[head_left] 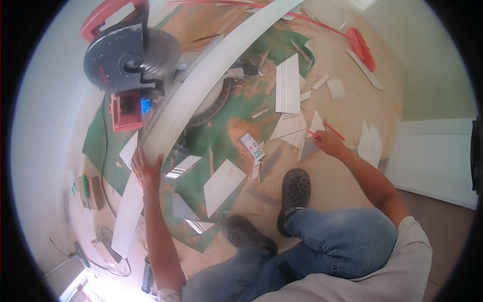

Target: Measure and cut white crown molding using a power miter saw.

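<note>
A long white trim board (193,90) slants across a miter saw (126,58), and its near end reaches down past my left hand. My left hand (146,170) lies on the board, thumb and fingers spread apart. Away to the right, my right hand (330,144) is closed on a thin red stick (312,134) that looks like a pencil. Under that hand lie angled white offcuts (313,127). A second thin red length (335,132) shows just beyond my knuckles; whether it joins the first, I cannot tell.
A green sheet (201,191) with sawdust covers part of the floor. White offcuts (225,187) lie around my feet in dark clogs (296,189). A small white box (252,146), a red broom head (361,49) and a power cord (104,161) are also there.
</note>
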The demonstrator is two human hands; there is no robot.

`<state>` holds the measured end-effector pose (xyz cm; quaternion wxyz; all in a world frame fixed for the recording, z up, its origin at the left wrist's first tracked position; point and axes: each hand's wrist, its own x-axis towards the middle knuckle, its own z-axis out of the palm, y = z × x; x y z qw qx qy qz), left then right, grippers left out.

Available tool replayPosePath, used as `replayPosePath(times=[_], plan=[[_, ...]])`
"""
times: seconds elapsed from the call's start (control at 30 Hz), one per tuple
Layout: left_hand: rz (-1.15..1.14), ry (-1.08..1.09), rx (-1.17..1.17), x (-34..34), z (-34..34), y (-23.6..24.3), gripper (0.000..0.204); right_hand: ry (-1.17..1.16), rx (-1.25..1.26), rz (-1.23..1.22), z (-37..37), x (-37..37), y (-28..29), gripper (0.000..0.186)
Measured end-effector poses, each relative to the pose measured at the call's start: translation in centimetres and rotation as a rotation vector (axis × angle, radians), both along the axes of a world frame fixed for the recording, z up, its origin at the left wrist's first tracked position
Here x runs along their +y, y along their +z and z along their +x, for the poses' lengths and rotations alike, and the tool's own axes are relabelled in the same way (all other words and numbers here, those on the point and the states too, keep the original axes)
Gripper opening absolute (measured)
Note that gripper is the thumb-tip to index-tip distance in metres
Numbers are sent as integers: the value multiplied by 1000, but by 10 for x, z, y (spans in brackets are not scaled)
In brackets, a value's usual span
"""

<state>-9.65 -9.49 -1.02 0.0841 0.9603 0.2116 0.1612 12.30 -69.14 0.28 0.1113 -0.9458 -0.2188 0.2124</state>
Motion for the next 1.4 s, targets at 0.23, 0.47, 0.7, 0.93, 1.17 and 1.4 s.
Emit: replayPosePath(times=[0.23, 0.47, 0.7, 0.93, 1.17, 1.4], plan=[[19, 72, 96, 19, -45, 2, 74, -5, 153, -50, 21, 55, 5, 38], [50, 46, -10, -2, -29, 2, 72, 18, 116, 96, 40, 18, -30, 15], [-8, 197, 71, 7, -80, 16, 77, 202, 27, 99, 46, 28, -57, 15], [57, 253, 77, 9, -130, 7, 72, 191, 117, 109, 29, 70, -22, 15], [83, 334, 76, 28, -177, -2, 70, 113, 189, 175, 31, 78, -14, 14], [124, 446, 7, 15, -211, -5, 61, 111, 232, 252, 38, 52, -35, 14]])
